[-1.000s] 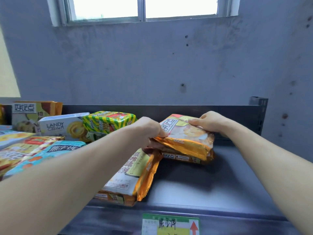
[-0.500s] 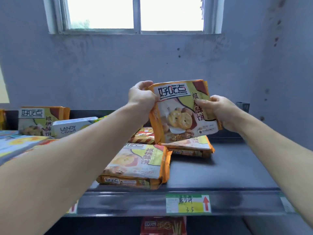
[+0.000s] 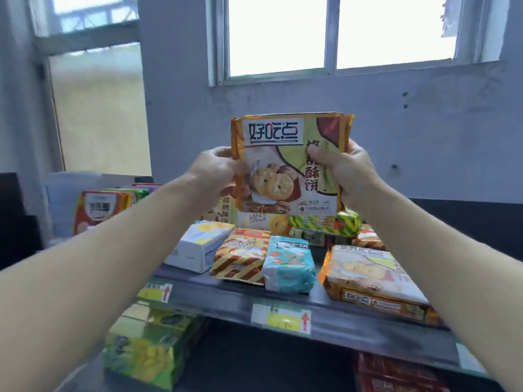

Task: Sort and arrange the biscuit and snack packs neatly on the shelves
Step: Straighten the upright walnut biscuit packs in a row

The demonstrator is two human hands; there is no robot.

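Observation:
An orange and green walnut biscuit pack [image 3: 288, 162] stands upright in the air above the shelf, its front facing me. My left hand [image 3: 213, 171] grips its left edge and my right hand [image 3: 346, 172] grips its right side, thumb across the front. Below on the dark shelf [image 3: 353, 323] lie a matching orange pack [image 3: 368, 278], a teal pack [image 3: 290, 263], a red and yellow striped pack [image 3: 243, 256] and a white box [image 3: 199, 244]. Behind them sit a Landy cookie box [image 3: 263, 222] and a green and yellow striped pack [image 3: 325, 223].
Price tags [image 3: 281, 318] hang on the shelf's front edge. A red and white pack [image 3: 96, 212] stands at the far left. Green packs [image 3: 150, 343] fill the lower shelf on the left, a dark red pack [image 3: 396, 374] on the right. A grey wall and window rise behind.
Both hands lifted the orange pack off the right-hand stack and turned it upright. They have since carried it higher and leftward, and my view has swung left along the shelf.

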